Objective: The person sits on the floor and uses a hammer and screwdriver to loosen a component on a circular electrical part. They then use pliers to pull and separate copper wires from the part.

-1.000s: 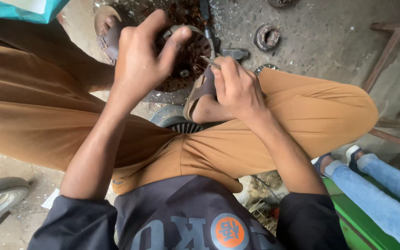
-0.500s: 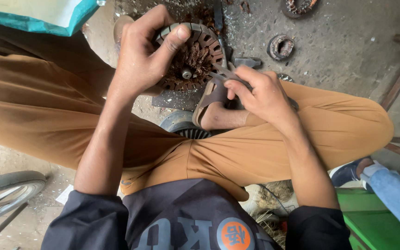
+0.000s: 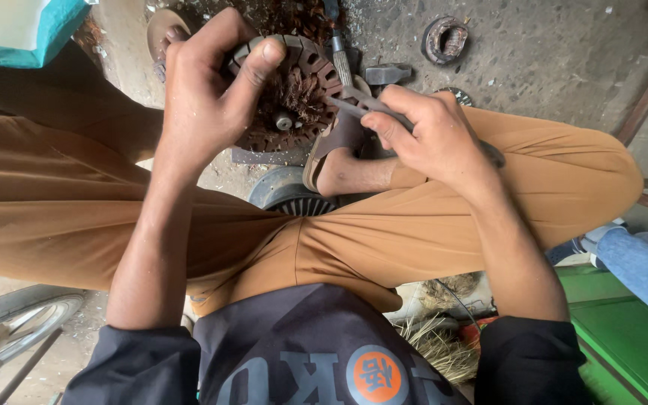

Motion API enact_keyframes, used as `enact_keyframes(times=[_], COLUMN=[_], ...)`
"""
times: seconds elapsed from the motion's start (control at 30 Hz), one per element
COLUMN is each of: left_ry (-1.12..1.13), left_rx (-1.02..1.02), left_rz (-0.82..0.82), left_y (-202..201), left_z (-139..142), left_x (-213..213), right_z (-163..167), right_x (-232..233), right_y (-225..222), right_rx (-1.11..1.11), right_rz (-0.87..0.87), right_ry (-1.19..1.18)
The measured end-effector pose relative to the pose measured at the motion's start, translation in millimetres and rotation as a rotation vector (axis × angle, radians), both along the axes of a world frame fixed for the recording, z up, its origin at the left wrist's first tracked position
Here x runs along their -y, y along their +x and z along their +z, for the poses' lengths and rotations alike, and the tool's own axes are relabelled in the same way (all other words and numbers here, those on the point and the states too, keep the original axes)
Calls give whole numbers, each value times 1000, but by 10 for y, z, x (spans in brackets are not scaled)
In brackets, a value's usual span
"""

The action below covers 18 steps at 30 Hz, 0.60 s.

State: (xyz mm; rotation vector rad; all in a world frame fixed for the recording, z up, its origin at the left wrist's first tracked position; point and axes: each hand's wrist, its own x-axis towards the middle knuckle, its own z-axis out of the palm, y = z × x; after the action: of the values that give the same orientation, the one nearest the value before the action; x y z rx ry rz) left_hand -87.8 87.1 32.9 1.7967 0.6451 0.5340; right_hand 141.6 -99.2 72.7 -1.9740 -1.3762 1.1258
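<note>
Gripping the rusty slotted stator core (image 3: 294, 94) by its rim, the left hand (image 3: 204, 94) is curling its thumb (image 3: 260, 64) over the top edge and clenching firmly. The right hand (image 3: 433, 135) is grasping a thin grey metal tool (image 3: 346, 101), its tip reaching into the core's slots just beside the left thumb. Reddish copper debris is filling the core's middle around a small shaft. Beneath the right grip, a sandalled foot (image 3: 339, 161) is resting against the core. Beyond both grips, a hammer head (image 3: 386, 73) and a round metal ring (image 3: 444, 39) are lying on the concrete floor (image 3: 549, 52).
</note>
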Motion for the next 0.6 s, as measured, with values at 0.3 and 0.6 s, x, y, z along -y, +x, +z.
enact_keyframes(times=[0.3,0.6], left_ry=[14,-43], left_rx=[2,-131], left_rz=[-173,254], left_y=[142,163], left_z=[144,-141], left_x=[-3,233], right_z=[55,-246], right_x=[-288,-17], right_y=[-123,-202], right_rx=[120,300], right_rz=[257,30], right_ry=[168,195])
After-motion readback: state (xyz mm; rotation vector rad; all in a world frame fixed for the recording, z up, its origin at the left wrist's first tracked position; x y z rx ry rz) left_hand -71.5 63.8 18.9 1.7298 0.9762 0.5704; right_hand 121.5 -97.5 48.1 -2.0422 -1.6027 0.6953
